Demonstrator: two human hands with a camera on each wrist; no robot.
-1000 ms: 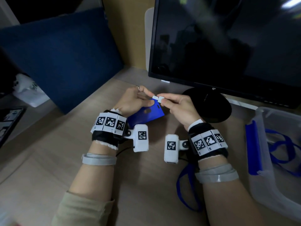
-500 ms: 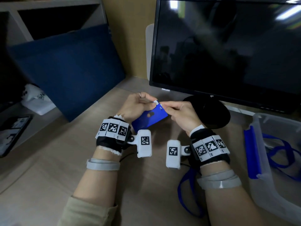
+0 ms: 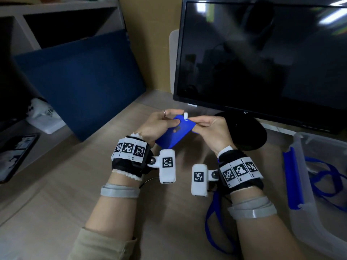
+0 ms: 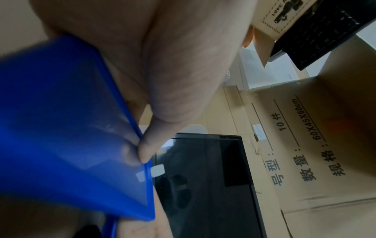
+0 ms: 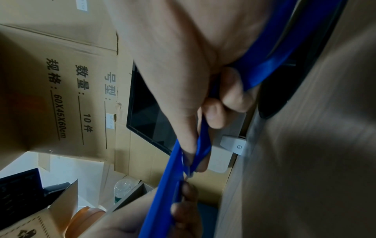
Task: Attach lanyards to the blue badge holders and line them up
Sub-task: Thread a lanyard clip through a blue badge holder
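Note:
A blue badge holder (image 3: 175,133) is held tilted above the desk between both hands, in front of the monitor. My left hand (image 3: 161,122) grips its left edge, thumb on the face (image 4: 146,149). My right hand (image 3: 206,124) pinches the top right edge of the holder together with the blue lanyard strap (image 5: 203,145). A white strap tab (image 3: 185,115) sticks up through the slot at the holder's top edge (image 4: 157,170). The lanyard (image 3: 214,218) trails down under my right wrist onto the desk.
A black monitor (image 3: 262,59) on a round base (image 3: 249,134) stands right behind the hands. A clear plastic bin (image 3: 308,184) at the right holds more blue holders (image 3: 293,181) and lanyards (image 3: 326,177). A blue panel (image 3: 80,81) leans at the left; a phone (image 3: 13,156) lies far left.
The white tab was held loose in my right fingers above the holder; now it stands in the slot at the holder's top edge. Both hands stay together in the same spot.

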